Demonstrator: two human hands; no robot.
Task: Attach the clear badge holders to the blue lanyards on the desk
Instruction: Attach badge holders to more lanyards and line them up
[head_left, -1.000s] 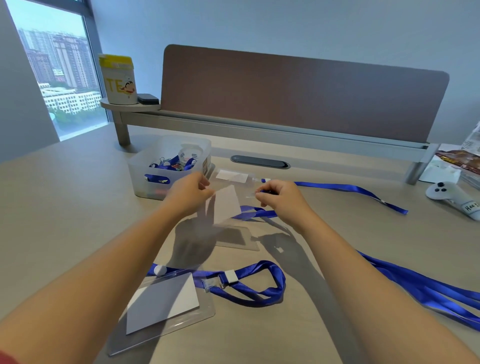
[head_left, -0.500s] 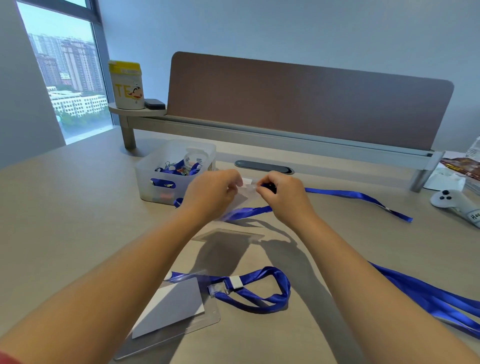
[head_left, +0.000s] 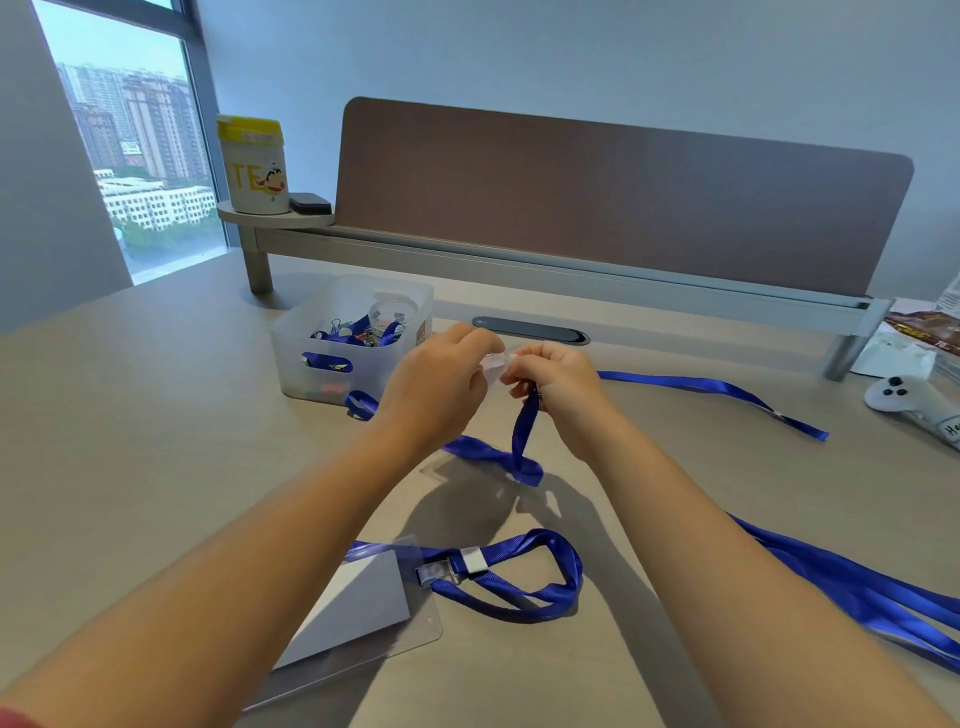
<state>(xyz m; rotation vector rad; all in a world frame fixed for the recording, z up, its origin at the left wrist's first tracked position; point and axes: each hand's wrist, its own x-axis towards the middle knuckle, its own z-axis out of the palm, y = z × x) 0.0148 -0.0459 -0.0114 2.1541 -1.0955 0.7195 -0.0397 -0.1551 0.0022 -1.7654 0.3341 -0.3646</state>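
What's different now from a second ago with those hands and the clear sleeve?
The left hand and right hand have come together; a second ago they were apart, stretching the clear badge holder between them. The blue lanyard now hangs from the right hand's grip. The finished badge and the storage bin stayed put.

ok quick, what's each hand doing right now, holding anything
Left hand: fingers curled, pinching the clear badge holder at its top.
Right hand: fingers curled, pinching the end of the blue lanyard up against the holder.
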